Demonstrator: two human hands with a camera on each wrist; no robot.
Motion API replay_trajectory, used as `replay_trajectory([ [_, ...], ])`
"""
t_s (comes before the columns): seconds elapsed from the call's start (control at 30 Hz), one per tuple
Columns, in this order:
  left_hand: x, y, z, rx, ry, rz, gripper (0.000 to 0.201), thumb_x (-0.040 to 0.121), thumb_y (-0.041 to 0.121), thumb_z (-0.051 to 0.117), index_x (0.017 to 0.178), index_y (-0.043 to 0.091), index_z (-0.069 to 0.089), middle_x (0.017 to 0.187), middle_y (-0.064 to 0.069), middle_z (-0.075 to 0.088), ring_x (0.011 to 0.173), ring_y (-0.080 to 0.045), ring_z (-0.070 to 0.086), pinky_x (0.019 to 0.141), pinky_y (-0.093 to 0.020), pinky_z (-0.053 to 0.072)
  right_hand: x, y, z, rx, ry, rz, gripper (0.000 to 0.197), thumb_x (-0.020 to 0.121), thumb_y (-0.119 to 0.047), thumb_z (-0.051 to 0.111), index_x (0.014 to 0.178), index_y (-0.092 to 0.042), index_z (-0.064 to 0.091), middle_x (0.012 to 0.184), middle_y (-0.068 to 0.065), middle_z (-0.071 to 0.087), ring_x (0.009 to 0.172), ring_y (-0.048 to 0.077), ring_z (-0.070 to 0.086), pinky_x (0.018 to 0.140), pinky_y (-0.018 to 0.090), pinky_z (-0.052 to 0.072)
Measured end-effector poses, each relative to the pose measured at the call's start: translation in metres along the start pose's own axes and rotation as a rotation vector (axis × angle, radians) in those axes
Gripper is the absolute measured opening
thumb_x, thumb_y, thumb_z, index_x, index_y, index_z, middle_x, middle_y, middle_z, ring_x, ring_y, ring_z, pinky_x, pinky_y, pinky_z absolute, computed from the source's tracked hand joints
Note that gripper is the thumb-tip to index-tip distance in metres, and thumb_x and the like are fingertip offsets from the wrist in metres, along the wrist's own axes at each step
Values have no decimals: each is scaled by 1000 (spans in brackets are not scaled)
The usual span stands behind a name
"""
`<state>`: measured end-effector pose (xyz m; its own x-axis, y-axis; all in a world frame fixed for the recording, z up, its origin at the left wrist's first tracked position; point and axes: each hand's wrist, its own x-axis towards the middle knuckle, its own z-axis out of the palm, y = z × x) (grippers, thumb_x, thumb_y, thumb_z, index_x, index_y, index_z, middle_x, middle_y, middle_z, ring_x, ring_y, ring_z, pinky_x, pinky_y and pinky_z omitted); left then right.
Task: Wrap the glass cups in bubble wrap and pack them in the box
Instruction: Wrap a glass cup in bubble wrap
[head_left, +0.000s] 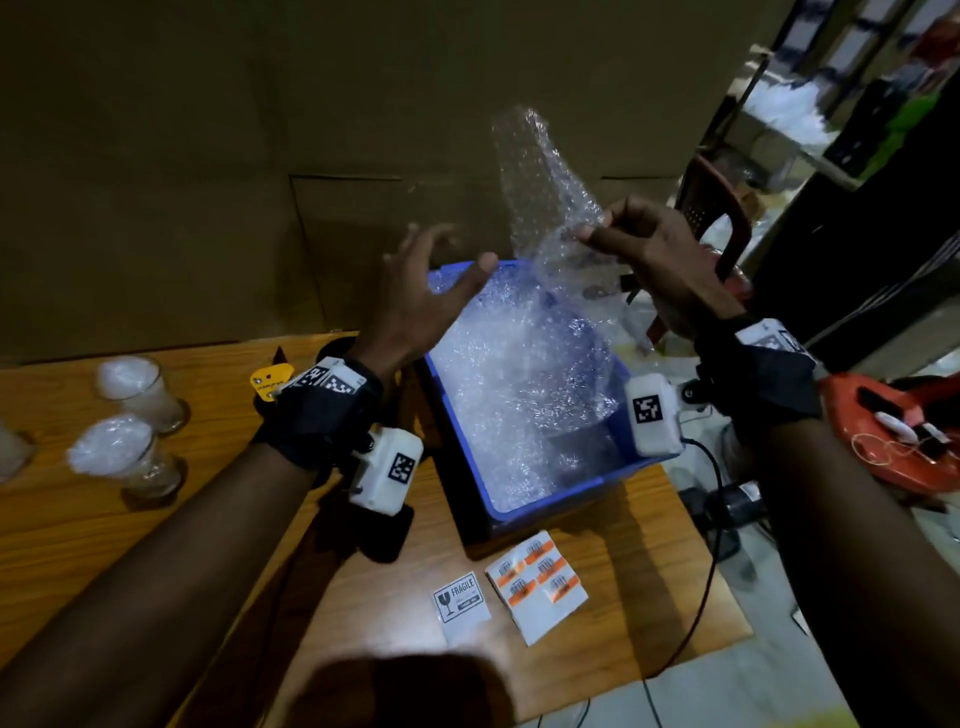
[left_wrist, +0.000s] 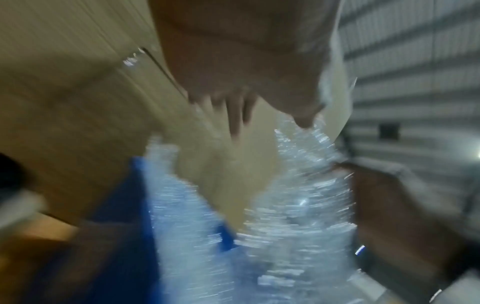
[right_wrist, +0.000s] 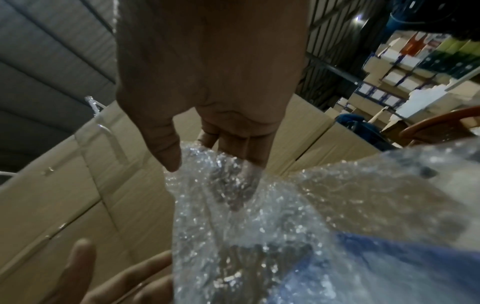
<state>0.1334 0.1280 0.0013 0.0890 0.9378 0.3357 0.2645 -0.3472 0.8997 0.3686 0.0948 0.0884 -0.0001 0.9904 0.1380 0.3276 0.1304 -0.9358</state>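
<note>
A blue plastic box (head_left: 550, 501) stands on the wooden table (head_left: 104, 530), filled with clear bubble wrap (head_left: 509, 374). My right hand (head_left: 631, 244) pinches a sheet of bubble wrap (head_left: 540, 192) and holds it up above the box; its fingers (right_wrist: 249, 152) press into the sheet (right_wrist: 246, 205). My left hand (head_left: 436, 275) hovers with spread fingers over the box's far left corner, holding nothing. The left wrist view is blurred, with bubble wrap (left_wrist: 298, 205) and the box (left_wrist: 135, 195) below the fingers. Two glass cups (head_left: 137, 389) (head_left: 124, 460) stuffed with white filling stand at the table's left.
A fragile label (head_left: 460, 597) and a sheet of orange barcode stickers (head_left: 535, 577) lie near the table's front. A yellow tool (head_left: 270, 382) lies behind my left wrist. Large cardboard boxes (head_left: 260, 156) form the back wall. An orange tray (head_left: 893, 431) and a red chair (head_left: 717, 208) stand right.
</note>
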Motion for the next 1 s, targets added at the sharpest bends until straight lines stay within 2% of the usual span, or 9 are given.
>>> replay_trajectory([
  [0.1, -2, 25, -2, -237, -163, -65, 55, 74, 46, 81, 114, 11, 64, 91, -1, 73, 88, -7, 68, 86, -30, 54, -2, -11, 15, 43, 1, -33, 19, 85, -35, 77, 76, -29, 61, 110, 34, 61, 95, 29, 62, 81, 70, 52],
  [0.2, -4, 28, -14, -295, -158, -76, 12, 87, 10, 75, 98, 9, 69, 73, 4, 73, 70, -4, 67, 65, -19, 49, -5, -13, 27, 72, -35, -50, 20, 88, -41, 72, 75, -30, 60, 97, 18, 57, 92, 24, 52, 88, 60, 53],
  [0.3, -8, 25, -24, -332, -68, -143, 36, 85, 15, 79, 116, 12, 60, 102, 0, 68, 87, -2, 65, 68, -15, 49, -9, -7, 40, 127, -66, -39, 21, 94, -29, 67, 79, -20, 55, 91, 13, 51, 85, 21, 55, 85, 46, 56],
  [0.4, -12, 24, -27, -334, -115, -270, 86, 74, 31, 85, 143, 21, 36, 140, -6, 50, 128, -14, 51, 98, -27, 49, -12, -8, 55, 182, -105, -69, 21, 96, -21, 64, 77, -18, 56, 87, 7, 58, 85, 15, 61, 84, 43, 58],
  [0.6, -37, 45, -51, -326, -69, -106, 7, 92, 4, 68, 99, 6, 68, 79, 1, 75, 69, -5, 70, 62, -23, 48, -19, -29, 73, 77, -86, -190, 23, 98, -29, 62, 78, -21, 54, 73, 0, 50, 66, 8, 44, 60, 14, 36],
  [0.67, -51, 52, -69, -410, -11, -103, 8, 94, 2, 64, 93, 9, 66, 72, 6, 73, 65, -4, 68, 59, -19, 51, -22, -31, 81, 52, -96, -161, 26, 97, -47, 58, 85, -24, 55, 87, 14, 50, 80, 13, 45, 68, 23, 38],
  [0.77, -80, 51, -109, -503, 67, -140, 12, 94, 2, 62, 95, 13, 67, 74, 9, 70, 68, -4, 66, 63, -21, 56, -26, -33, 106, -47, -119, -120, 32, 99, -55, 48, 89, -24, 51, 89, -3, 54, 81, -1, 51, 79, 24, 42],
  [0.9, -128, 36, -169, -498, 89, -204, 19, 90, 14, 65, 108, 19, 68, 85, 7, 69, 66, -7, 65, 63, -28, 58, -31, -33, 158, -122, -136, -64, 46, 94, -59, 55, 111, -16, 52, 104, 0, 59, 92, 10, 55, 83, 32, 45],
  [1.0, -164, 15, -210, -469, 103, -283, 32, 86, 20, 67, 117, 26, 69, 96, -2, 65, 66, -11, 64, 58, -30, 58, -42, -34, 204, 77, -212, 154, 60, 87, -46, 72, 130, -17, 43, 112, 3, 62, 82, 8, 61, 59, 20, 47],
])
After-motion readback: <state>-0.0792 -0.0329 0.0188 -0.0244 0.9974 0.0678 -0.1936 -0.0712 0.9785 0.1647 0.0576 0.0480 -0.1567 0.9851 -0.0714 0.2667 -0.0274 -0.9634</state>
